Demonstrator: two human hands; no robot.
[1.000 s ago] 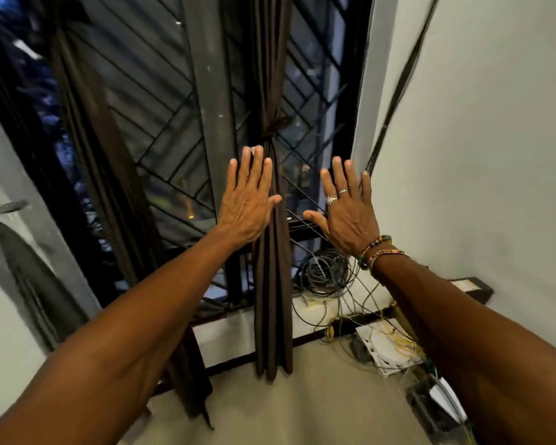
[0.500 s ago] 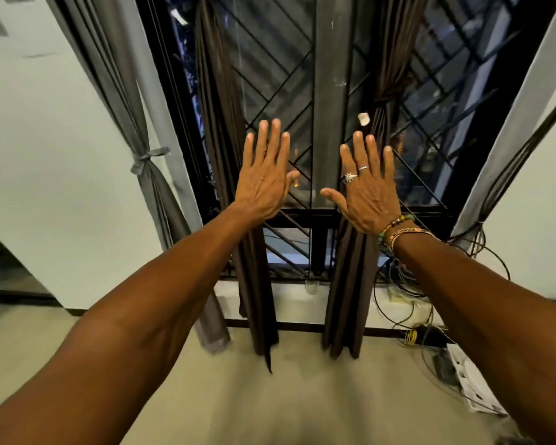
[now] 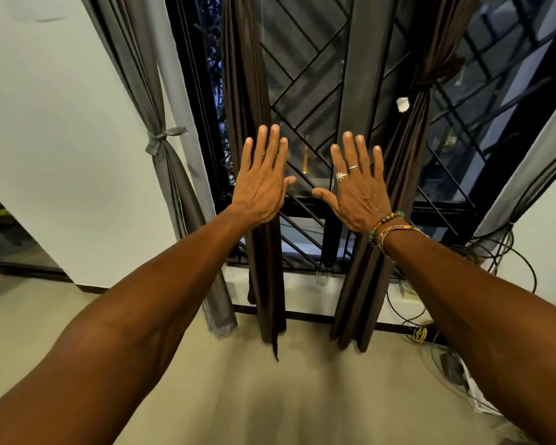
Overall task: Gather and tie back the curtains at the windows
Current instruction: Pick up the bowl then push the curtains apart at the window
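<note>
Two dark brown curtains hang at a barred window (image 3: 305, 75). The left brown curtain (image 3: 247, 75) falls straight and loose to the floor. The right brown curtain (image 3: 414, 133) is gathered and knotted by a tie (image 3: 430, 80) high up. A grey curtain (image 3: 161, 117) further left is tied with a grey band (image 3: 161, 139). My left hand (image 3: 262, 178) is raised flat, fingers spread, in front of the left brown curtain, holding nothing. My right hand (image 3: 357, 184), with rings and bracelets, is raised flat beside the right brown curtain, also holding nothing.
Another grey curtain (image 3: 527, 175) hangs at the far right. Black and yellow cables (image 3: 507, 261) tangle on the sill and floor at the right, with a white device (image 3: 479, 399) below them. White walls flank the window. A dark doorway (image 3: 0, 226) opens at the left.
The view has swung left, from the right brown curtain to the whole window. Both hands stay raised, flat and spread, now centred between the two brown curtains.
</note>
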